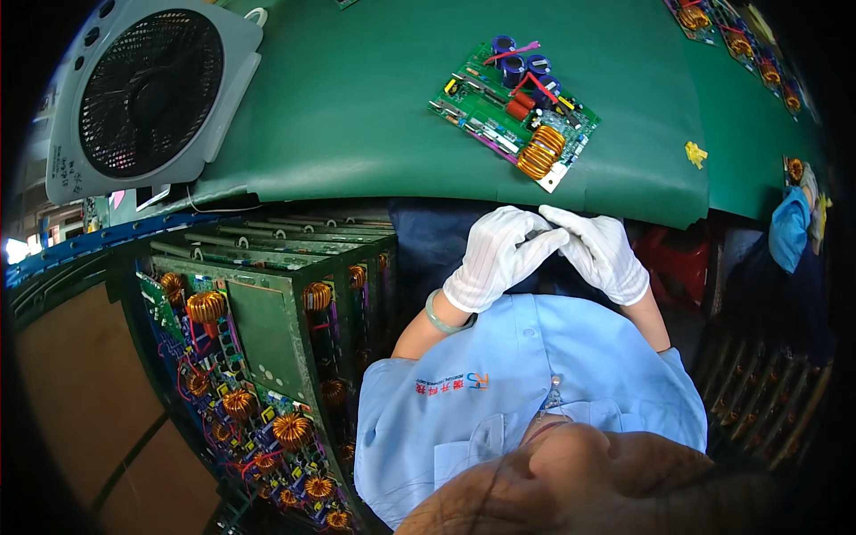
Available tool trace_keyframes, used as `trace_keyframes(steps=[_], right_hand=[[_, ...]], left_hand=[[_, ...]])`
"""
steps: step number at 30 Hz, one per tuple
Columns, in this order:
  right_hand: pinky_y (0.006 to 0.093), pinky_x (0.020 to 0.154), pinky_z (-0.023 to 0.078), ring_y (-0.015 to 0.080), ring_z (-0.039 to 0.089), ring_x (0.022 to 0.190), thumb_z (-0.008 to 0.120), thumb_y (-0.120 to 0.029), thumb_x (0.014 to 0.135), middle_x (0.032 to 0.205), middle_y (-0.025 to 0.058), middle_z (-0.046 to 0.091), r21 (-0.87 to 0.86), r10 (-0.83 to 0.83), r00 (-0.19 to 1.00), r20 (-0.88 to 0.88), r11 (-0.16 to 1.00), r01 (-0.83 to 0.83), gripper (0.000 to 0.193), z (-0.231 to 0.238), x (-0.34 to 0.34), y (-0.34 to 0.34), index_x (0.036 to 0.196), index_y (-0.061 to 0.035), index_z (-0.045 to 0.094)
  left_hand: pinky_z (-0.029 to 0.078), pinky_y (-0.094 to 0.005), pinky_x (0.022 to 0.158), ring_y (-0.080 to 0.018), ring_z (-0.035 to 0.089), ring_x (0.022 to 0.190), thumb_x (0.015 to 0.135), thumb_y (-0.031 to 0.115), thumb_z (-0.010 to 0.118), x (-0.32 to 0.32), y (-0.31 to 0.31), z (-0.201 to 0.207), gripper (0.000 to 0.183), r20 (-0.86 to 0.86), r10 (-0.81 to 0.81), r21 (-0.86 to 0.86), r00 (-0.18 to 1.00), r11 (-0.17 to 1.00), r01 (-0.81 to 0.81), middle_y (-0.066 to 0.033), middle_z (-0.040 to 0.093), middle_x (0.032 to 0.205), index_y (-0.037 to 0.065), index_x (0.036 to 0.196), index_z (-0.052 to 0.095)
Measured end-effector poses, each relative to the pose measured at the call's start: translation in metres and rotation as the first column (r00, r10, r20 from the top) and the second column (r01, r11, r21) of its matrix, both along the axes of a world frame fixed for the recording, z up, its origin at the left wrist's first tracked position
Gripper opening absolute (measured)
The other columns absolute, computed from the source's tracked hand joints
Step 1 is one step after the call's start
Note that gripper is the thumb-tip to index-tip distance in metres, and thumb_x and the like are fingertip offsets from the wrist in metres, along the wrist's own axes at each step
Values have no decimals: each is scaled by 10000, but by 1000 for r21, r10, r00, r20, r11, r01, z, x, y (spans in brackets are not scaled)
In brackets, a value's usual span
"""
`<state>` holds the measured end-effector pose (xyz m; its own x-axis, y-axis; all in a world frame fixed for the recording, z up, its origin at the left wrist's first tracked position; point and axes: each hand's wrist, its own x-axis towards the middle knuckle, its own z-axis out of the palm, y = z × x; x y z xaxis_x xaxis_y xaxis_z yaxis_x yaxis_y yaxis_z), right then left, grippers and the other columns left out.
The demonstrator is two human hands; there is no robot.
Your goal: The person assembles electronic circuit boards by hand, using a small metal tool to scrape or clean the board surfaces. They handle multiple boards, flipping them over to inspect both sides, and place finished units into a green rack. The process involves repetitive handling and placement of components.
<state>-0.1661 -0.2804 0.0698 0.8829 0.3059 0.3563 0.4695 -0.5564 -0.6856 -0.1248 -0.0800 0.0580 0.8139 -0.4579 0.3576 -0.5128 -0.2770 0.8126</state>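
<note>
My left hand, in a white striped glove, is held in front of my chest just below the table edge, fingers bent and thumb stretched toward the other hand. My right hand, in a matching glove, comes against it, its fingers reaching out straight. The two hands touch near the fingertips; nothing shows in either. Beyond them, apart from both, a green circuit board lies tilted on the green table mat. It carries blue cylindrical capacitors, red parts, pink and red wires and a copper-wound coil at its near corner.
A grey fan stands at the far left. On my left, a green rack holds several boards with copper coils. More boards lie at the far right, near a yellow scrap. Another person's blue sleeve shows at the right edge.
</note>
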Motion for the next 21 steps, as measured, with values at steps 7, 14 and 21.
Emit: trace_keyframes(steps=[7,14,21], right_hand=[[366,678,554,262,723,723,667,-200,965,888,150,730,77,118,772,-625,993,-89,409,-7,-14,-5,1345,-59,612],[245,588,494,87,610,624,618,-151,999,793,41,673,259,-12,712,-702,927,270,307,9,-23,-30,1256,2,688],[288,841,526,150,666,919,708,-63,939,1024,93,704,166,-238,934,-265,943,288,313,-10,-23,-47,1240,14,668]], left_hand=[[475,-371,546,-254,596,585,813,280,836,0,7,-9,272,148,12,69,989,997,-22,-58,661,677,78,723,677],[508,-350,607,-250,648,644,829,189,822,19,16,10,156,94,70,39,993,997,-74,-75,704,734,57,807,742],[551,-396,821,-313,690,907,760,57,831,55,2,11,348,342,181,19,922,980,-199,-129,724,1000,37,1090,720]])
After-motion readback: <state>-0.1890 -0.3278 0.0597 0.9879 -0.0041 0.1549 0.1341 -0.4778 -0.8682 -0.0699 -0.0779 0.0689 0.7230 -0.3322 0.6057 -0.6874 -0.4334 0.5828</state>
